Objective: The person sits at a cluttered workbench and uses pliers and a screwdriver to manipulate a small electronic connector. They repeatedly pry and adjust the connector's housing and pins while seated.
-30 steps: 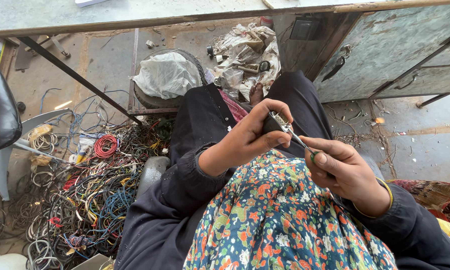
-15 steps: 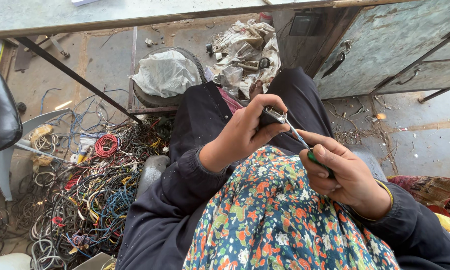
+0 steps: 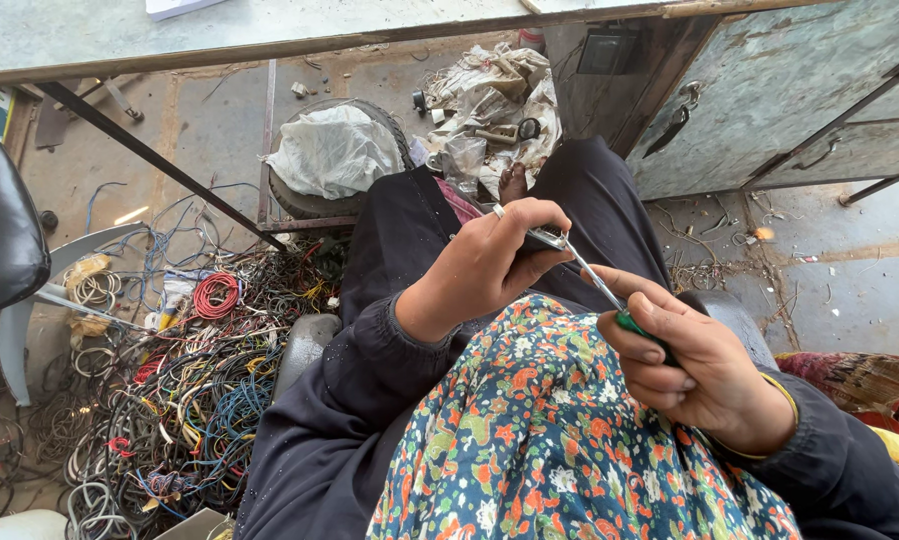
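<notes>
My left hand (image 3: 490, 265) is closed around a small dark metal part (image 3: 542, 238), held above my lap. My right hand (image 3: 695, 365) grips a screwdriver with a green handle (image 3: 632, 324). Its thin metal shaft (image 3: 592, 278) runs up and left, and its tip meets the small part at my left fingertips. Both hands hover over my floral-patterned garment (image 3: 550, 440) and dark trousers (image 3: 410, 240). Most of the small part is hidden by my fingers.
A big heap of tangled coloured wires (image 3: 170, 390) covers the floor on the left. A tyre with a white bag (image 3: 335, 155) and crumpled sacks with tools (image 3: 495, 105) lie ahead. A metal cabinet (image 3: 770, 100) stands at right, a black chair (image 3: 5, 230) at left.
Both hands have shifted slightly, still joined by the screwdriver. The right hand has drawn a little lower and right, with the shaft still set against the small part.
</notes>
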